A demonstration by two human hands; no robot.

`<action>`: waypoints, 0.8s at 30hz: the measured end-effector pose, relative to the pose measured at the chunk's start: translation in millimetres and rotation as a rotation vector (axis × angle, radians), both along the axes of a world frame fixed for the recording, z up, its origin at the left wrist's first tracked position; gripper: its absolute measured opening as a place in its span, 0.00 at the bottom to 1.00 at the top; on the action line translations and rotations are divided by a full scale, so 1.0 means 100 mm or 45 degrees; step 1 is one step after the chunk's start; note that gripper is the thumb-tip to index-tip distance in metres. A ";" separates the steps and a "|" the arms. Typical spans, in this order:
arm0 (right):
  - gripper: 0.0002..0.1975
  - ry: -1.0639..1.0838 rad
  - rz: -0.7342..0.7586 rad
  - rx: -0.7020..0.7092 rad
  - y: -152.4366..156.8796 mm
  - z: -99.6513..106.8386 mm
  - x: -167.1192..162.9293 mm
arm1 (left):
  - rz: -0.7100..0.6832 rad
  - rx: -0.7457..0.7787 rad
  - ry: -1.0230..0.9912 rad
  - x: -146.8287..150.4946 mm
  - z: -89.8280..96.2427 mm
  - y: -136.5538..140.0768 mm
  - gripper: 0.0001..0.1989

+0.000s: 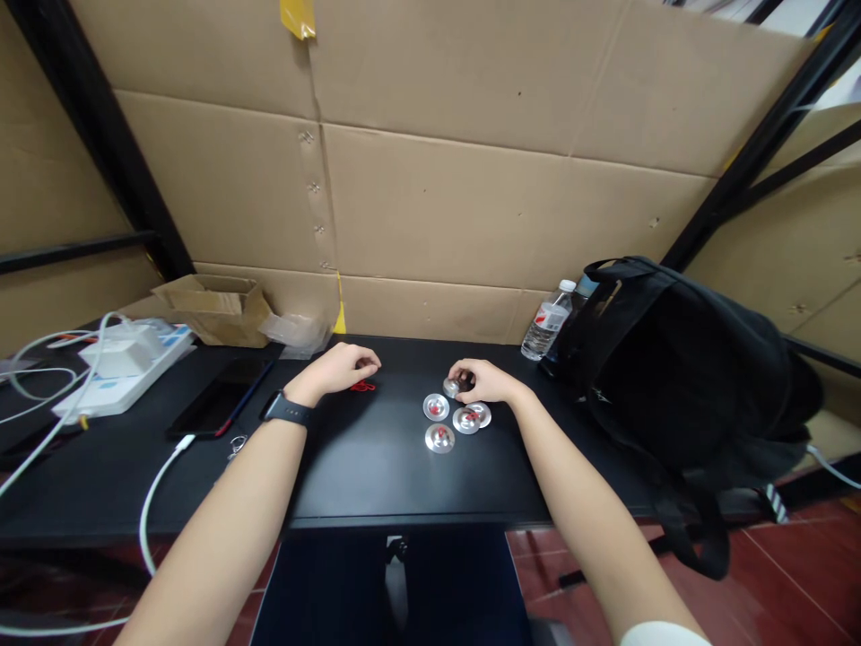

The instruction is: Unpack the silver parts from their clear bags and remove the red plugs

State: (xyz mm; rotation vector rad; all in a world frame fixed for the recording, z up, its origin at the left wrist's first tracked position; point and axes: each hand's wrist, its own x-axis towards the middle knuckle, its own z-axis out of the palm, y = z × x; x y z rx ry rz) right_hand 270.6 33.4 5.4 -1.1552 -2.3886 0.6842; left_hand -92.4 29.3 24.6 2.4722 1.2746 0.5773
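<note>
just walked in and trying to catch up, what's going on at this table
A person's right hand has its fingers around a shiny metal disc. Four similar discs lie close by on the black table, two of them overlapping, with bits of red showing. The left hand is beside some red cord; whether it touches the cord is hard to tell.

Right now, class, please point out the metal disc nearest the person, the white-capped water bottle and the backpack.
Metal disc (439,439): head view, on its raised middle.
Water bottle (549,318): head view, on its label.
Backpack (686,377): head view, on its black body.
</note>
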 end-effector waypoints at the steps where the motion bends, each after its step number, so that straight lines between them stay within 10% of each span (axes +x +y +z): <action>1: 0.20 -0.012 0.001 0.026 -0.01 0.03 0.00 | -0.001 0.000 0.000 0.00 0.01 0.00 0.17; 13: 0.17 -0.273 0.433 0.243 -0.37 0.24 -0.44 | -0.024 -0.029 0.001 0.10 0.03 -0.06 0.15; 20: 0.21 -0.045 0.231 0.218 -0.39 0.12 -0.56 | -0.375 -0.290 -0.124 0.54 -0.04 -0.23 0.14; 24: 0.17 0.198 0.104 0.231 -0.34 0.04 -0.60 | -0.274 -0.058 -0.230 0.78 -0.16 -0.30 0.09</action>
